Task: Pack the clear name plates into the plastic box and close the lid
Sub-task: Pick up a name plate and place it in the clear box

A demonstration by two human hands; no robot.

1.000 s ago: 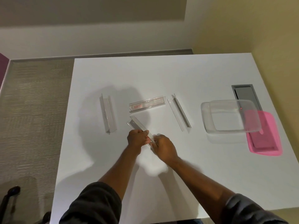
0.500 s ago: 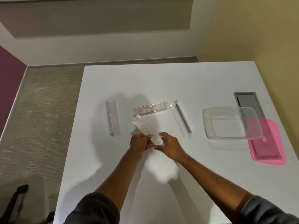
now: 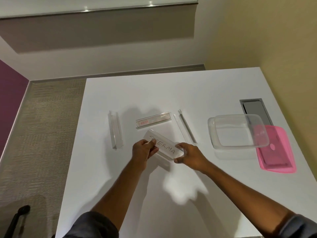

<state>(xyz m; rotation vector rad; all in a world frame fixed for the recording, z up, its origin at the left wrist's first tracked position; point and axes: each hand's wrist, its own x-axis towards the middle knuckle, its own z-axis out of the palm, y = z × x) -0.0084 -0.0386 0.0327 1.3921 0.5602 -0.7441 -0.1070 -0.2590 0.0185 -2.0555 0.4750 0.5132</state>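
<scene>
A clear name plate (image 3: 163, 146) with handwritten lettering is being held just above the tabletop (image 3: 188, 194), gripped at its ends by the left hand (image 3: 144, 151) and the right hand (image 3: 189, 154); this is judged the first pick, to be carried rightward into the empty plastic box (image 3: 237, 133). Farther off, three more plates (image 3: 115, 130) (image 3: 153, 120) (image 3: 185, 128) are lying unpacked, and the pink lid (image 3: 276, 152) is being partly overlapped by the box, while the lettering's first characters are being covered by fingers.

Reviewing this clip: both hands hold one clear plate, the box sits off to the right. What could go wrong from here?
1. The held name plate is pinched only at its ends by the left hand and right hand; it might slip.
2. The plastic box rests partly on the pink lid, so it may rock during loading.
</scene>
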